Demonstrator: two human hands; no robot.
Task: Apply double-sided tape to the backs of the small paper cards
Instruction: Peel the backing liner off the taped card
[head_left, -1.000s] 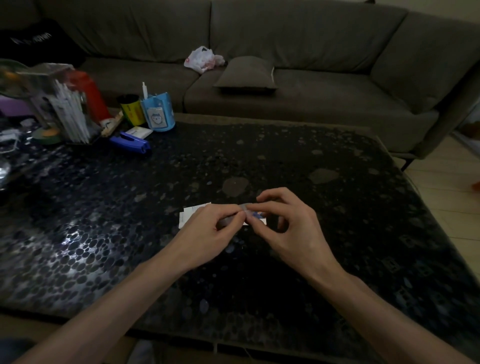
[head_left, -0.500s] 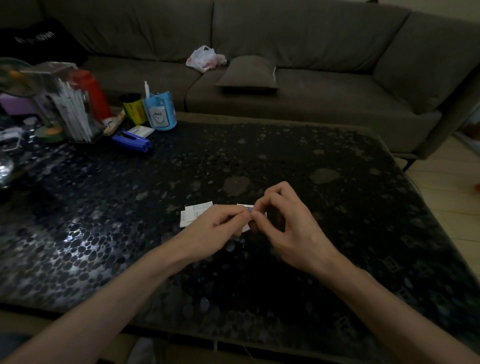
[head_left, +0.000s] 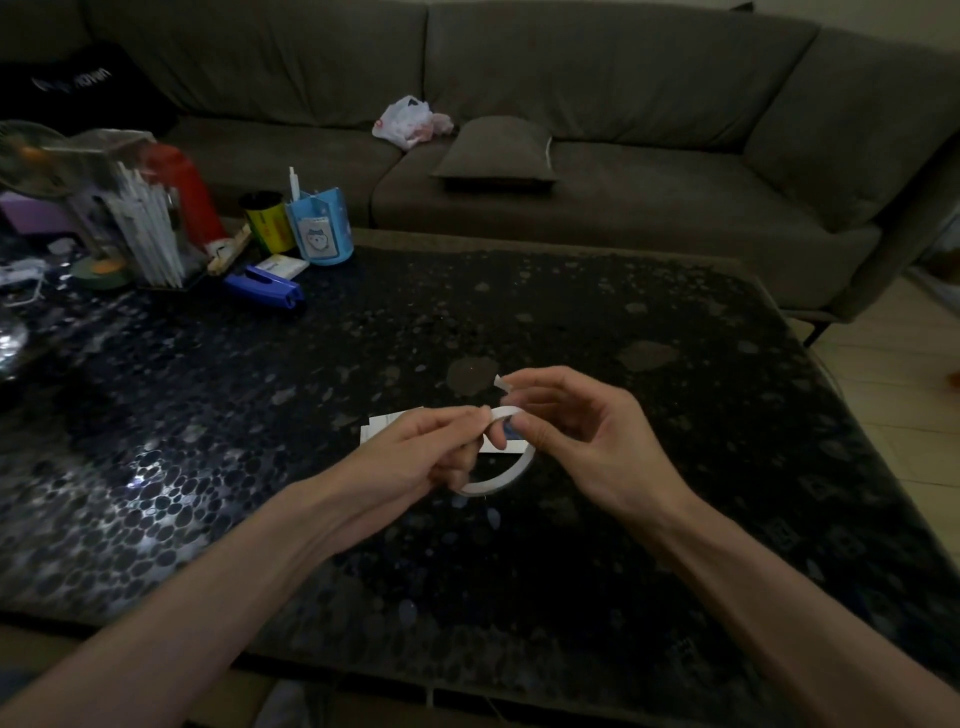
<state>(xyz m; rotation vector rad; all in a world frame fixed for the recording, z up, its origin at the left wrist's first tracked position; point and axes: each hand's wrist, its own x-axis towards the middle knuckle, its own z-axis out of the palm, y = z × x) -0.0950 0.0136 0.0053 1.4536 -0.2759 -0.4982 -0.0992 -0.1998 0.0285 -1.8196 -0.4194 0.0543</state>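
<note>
Centre of frame, above the dark pebble-patterned worktop (head_left: 675, 322), I see both hands meeting on a thin white ring of double-sided tape (head_left: 488, 486). The left hand (head_left: 415, 457), fingers curled, pinches the ring at its upper edge; the lower arc hangs out below that hand. The right hand (head_left: 587, 441) pinches the ring from the other side, thumb against forefinger, other fingers loosely bent. A short white tab (head_left: 501, 383) sticks up just above the right fingertips; I cannot tell whether it is tape end or backing. The small white paper cards (head_left: 376, 423) lie flat on the worktop behind the left hand, partly hidden. Upper left of frame: blue stapler (head_left: 265, 286), light blue pen cup (head_left: 319, 231). Grey sofa (head_left: 623, 156) across the top
</note>
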